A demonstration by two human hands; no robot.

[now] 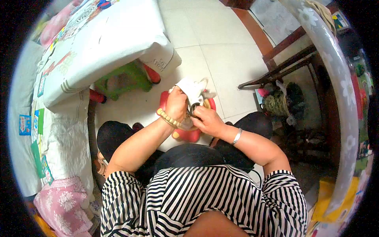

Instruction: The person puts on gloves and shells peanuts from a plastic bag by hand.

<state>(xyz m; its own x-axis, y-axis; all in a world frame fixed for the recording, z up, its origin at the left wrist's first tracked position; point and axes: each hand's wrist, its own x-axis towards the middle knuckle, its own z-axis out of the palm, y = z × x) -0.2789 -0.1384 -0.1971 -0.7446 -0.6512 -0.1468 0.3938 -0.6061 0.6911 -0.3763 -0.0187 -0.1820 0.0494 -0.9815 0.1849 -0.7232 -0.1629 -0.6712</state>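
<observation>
Between my knees, my left hand [176, 103] is closed on a bunched white cloth [190, 87]. My right hand [208, 119] is closed around the dark handles of what look like scissors [194, 107], close against the cloth's lower right side. The blades are hidden. A beaded bracelet is on my left wrist and a silver bangle on my right. Below both hands stands a small red and yellow stool [189, 135], partly covered by the hands and cloth.
A table with a white cover [106, 43] stands at the upper left, a green stool [124, 80] under it. A dark metal rack [288, 71] is at the right, beside a bundle of greenish stalks [276, 103]. Pink patterned cloth [65, 205] hangs at the lower left.
</observation>
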